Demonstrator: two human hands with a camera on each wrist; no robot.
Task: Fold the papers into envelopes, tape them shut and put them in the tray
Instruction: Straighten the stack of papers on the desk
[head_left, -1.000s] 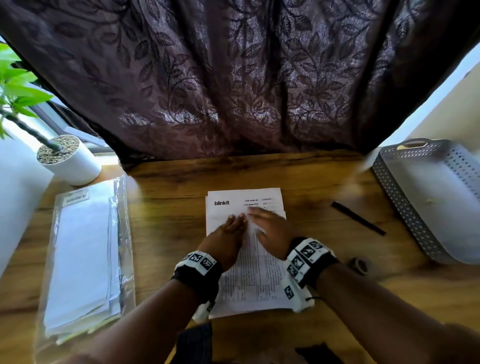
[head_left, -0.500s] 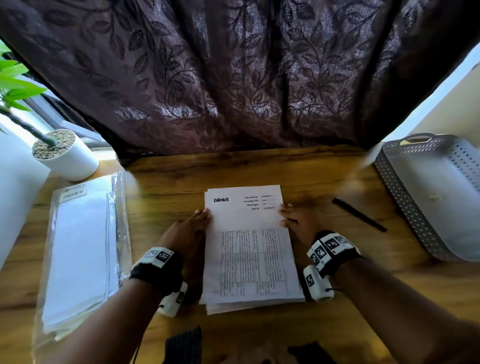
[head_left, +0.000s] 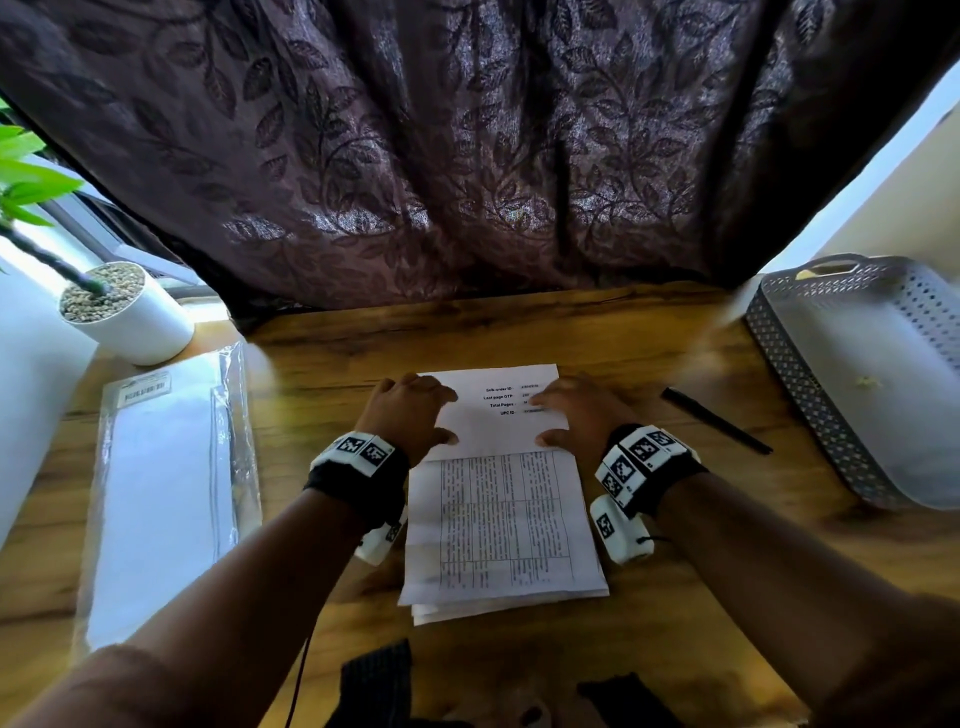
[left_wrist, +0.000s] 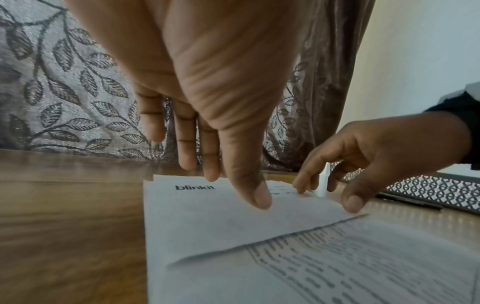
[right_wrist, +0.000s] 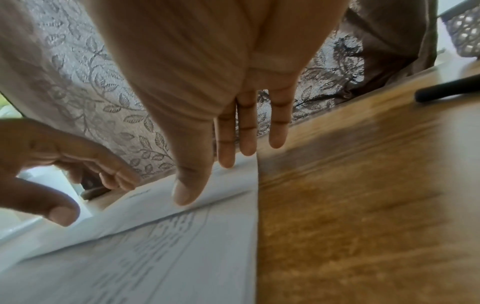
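A stack of printed papers (head_left: 504, 525) lies in the middle of the wooden table, and a crease crosses the top sheet (left_wrist: 207, 222) just below its white header. My left hand (head_left: 410, 410) rests on the sheet's far left corner, covering the logo in the head view. My right hand (head_left: 576, 415) rests on the far right corner. On each hand the fingertips reach the far edge and the thumb lies on the header above the crease. The grey perforated tray (head_left: 810, 395) stands at the right, holding no envelopes.
A black pen (head_left: 714, 420) lies between the papers and the tray. A clear plastic packet of white sheets (head_left: 166, 483) lies at the left, with a white plant pot (head_left: 130, 317) behind it. A dark leaf-patterned curtain (head_left: 467, 156) hangs along the table's far edge.
Both hands left the middle of the sheet, spread to its sides, then slid up to the far corners. The papers stayed in place.
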